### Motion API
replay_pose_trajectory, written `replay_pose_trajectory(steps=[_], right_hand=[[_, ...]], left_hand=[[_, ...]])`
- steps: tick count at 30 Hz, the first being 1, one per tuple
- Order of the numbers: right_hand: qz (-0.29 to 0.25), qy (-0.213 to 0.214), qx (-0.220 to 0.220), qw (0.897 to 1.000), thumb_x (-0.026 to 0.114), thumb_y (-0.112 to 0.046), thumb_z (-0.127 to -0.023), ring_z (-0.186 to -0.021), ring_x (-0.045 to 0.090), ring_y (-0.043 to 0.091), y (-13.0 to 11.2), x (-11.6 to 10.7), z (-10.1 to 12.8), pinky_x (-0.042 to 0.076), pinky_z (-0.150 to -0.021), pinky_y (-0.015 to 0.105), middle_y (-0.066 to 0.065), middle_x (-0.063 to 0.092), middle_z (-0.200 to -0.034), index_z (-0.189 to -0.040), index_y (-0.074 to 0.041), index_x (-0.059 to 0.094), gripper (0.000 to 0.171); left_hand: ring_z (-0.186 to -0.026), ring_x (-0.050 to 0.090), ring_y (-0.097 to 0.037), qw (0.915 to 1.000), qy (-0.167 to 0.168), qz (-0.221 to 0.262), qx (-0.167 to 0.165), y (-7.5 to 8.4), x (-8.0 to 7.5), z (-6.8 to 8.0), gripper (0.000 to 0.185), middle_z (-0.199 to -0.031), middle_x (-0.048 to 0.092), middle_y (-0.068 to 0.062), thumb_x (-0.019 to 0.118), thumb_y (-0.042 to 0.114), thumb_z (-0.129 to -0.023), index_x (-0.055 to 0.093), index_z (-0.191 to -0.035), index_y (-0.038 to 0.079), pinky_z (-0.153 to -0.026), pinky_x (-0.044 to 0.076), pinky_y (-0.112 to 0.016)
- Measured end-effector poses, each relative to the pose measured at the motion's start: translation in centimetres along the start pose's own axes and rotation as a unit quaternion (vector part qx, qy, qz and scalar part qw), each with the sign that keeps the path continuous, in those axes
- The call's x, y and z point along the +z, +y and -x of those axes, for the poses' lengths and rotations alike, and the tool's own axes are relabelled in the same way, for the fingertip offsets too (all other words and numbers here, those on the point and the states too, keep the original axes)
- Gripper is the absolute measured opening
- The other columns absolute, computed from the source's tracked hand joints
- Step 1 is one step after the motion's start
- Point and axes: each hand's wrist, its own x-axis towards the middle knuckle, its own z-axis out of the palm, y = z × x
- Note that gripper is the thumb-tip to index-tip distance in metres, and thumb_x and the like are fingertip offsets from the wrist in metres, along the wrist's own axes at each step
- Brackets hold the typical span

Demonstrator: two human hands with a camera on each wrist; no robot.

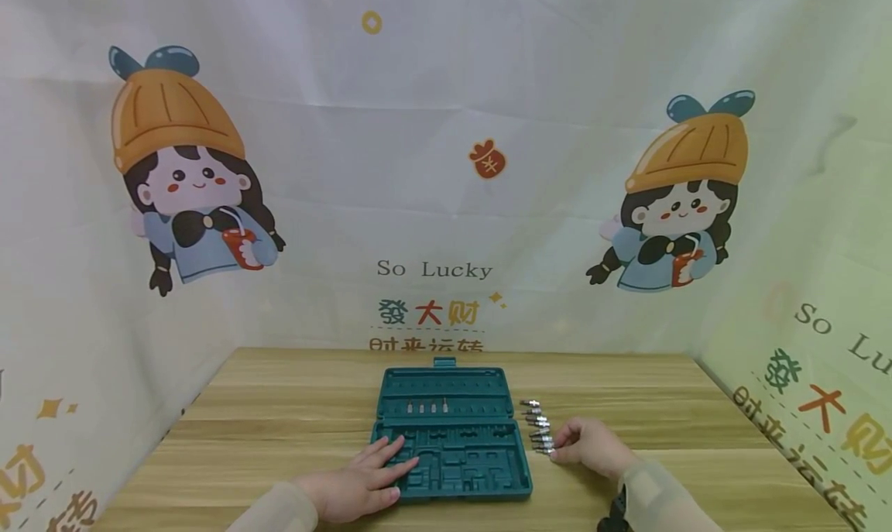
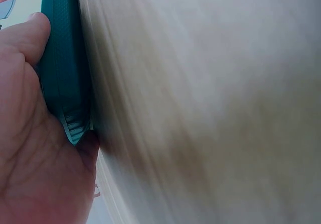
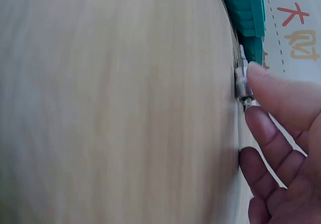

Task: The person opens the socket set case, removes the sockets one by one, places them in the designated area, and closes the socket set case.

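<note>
While head shows case [image 1: 453,431], wrist shows bit [image 3: 243,81].

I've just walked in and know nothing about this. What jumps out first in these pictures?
An open teal tool case lies in the middle of the wooden table, with the left hand resting flat on its near left corner. Just right of the case runs a row of small silver bits, and the right hand pinches the nearest one. Behind, a backdrop shows cartoon girls in orange hats and the words "So Lucky".
</note>
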Motion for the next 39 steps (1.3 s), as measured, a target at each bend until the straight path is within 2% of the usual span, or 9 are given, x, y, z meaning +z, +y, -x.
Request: replay_pose_trajectory(steps=[5, 14, 20, 25, 28, 30, 34, 37, 39], right_hand=[[-0.017, -0.013, 0.003, 1.000, 0.077, -0.005, -0.079, -0.075, 0.053, 0.016, -0.8, -0.3, -0.5, 0.043, -0.067, 0.032, 0.003, 0.060, -0.081, -0.087, 0.003, 0.062, 0.018], [-0.016, -0.015, 0.000, 1.000, 0.070, -0.016, -0.089, -0.085, 0.059, 0.022, -6.1, 1.3, -2.8, 0.050, -0.078, 0.043, 0.005, 0.063, -0.091, -0.096, -0.002, 0.064, 0.017], [-0.021, -0.003, -0.008, 1.000, 0.071, -0.019, -0.089, -0.090, 0.059, 0.020, -8.2, 3.8, -5.2, 0.048, -0.083, 0.047, 0.004, 0.064, -0.097, -0.099, -0.005, 0.067, 0.017], [-0.041, 0.015, 0.003, 0.999, 0.072, -0.019, -0.088, -0.094, 0.057, 0.022, -8.6, 6.0, -7.6, 0.045, -0.088, 0.050, 0.004, 0.064, -0.099, -0.097, -0.005, 0.070, 0.017], [-0.058, 0.023, 0.017, 0.998, 0.073, -0.019, -0.087, -0.097, 0.057, 0.024, -8.7, 7.4, -8.6, 0.043, -0.090, 0.052, 0.006, 0.064, -0.101, -0.097, -0.003, 0.070, 0.019], [-0.079, 0.028, 0.025, 0.996, 0.072, -0.019, -0.087, -0.100, 0.057, 0.027, -8.7, 8.3, -9.1, 0.043, -0.092, 0.053, 0.008, 0.064, -0.104, -0.099, -0.002, 0.070, 0.021], [-0.113, 0.034, 0.032, 0.993, 0.071, -0.017, -0.089, -0.106, 0.056, 0.031, -8.5, 10.1, -10.0, 0.041, -0.094, 0.054, 0.011, 0.063, -0.110, -0.103, 0.000, 0.070, 0.022], [-0.099, 0.050, 0.040, 0.993, 0.073, -0.018, -0.087, -0.104, 0.056, 0.031, -8.2, 11.2, -10.5, 0.035, -0.097, 0.058, 0.009, 0.066, -0.104, -0.098, -0.003, 0.073, 0.019], [-0.074, 0.065, 0.052, 0.994, 0.075, -0.019, -0.085, -0.106, 0.053, 0.034, -8.1, 11.7, -10.7, 0.026, -0.101, 0.062, 0.006, 0.067, -0.100, -0.094, -0.006, 0.075, 0.016]], left_hand=[[-0.146, -0.006, -0.032, 0.9999, 0.002, 0.009, -0.006, 0.7, -0.4, 0.4, 0.056, -0.160, -0.002, 0.012, 0.031, 0.067, -0.095, 0.014, -0.148, 0.054, -0.102, 0.016, -0.071], [-0.147, -0.005, -0.030, 0.9998, 0.000, 0.001, -0.020, 2.8, -1.3, 1.6, 0.055, -0.161, -0.002, 0.010, 0.029, 0.062, -0.098, 0.014, -0.149, 0.051, -0.105, 0.019, -0.067], [-0.147, -0.001, -0.028, 0.9994, 0.001, -0.002, -0.034, 6.0, -2.6, 3.1, 0.055, -0.160, 0.001, 0.011, 0.029, 0.064, -0.096, 0.017, -0.148, 0.052, -0.106, 0.020, -0.065], [-0.147, 0.003, -0.031, 0.9985, -0.006, -0.011, -0.053, 9.0, -3.7, 4.3, 0.055, -0.161, 0.007, 0.004, 0.033, 0.056, -0.100, 0.021, -0.151, 0.044, -0.106, 0.023, -0.062], [-0.146, 0.005, -0.032, 0.9979, -0.003, -0.007, -0.064, 9.5, -3.8, 4.4, 0.054, -0.161, 0.010, 0.005, 0.035, 0.056, -0.099, 0.024, -0.151, 0.044, -0.106, 0.024, -0.061], [-0.146, 0.004, -0.032, 0.9983, -0.003, -0.010, -0.057, 8.3, -3.3, 4.0, 0.055, -0.161, 0.009, 0.005, 0.032, 0.060, -0.098, 0.021, -0.151, 0.046, -0.106, 0.023, -0.063], [-0.146, 0.000, -0.033, 0.9995, -0.005, -0.002, -0.031, 3.8, -1.6, 1.9, 0.057, -0.161, 0.004, 0.009, 0.030, 0.067, -0.095, 0.017, -0.148, 0.052, -0.103, 0.023, -0.067], [-0.146, 0.000, -0.034, 0.9999, -0.006, -0.001, -0.014, 1.2, -0.6, 0.6, 0.057, -0.160, 0.003, 0.011, 0.031, 0.067, -0.095, 0.016, -0.148, 0.053, -0.100, 0.024, -0.069], [-0.146, 0.001, -0.034, 0.9999, -0.006, -0.003, -0.011, 0.5, -0.2, 0.2, 0.056, -0.160, 0.003, 0.012, 0.031, 0.067, -0.095, 0.016, -0.148, 0.054, -0.100, 0.025, -0.069]])
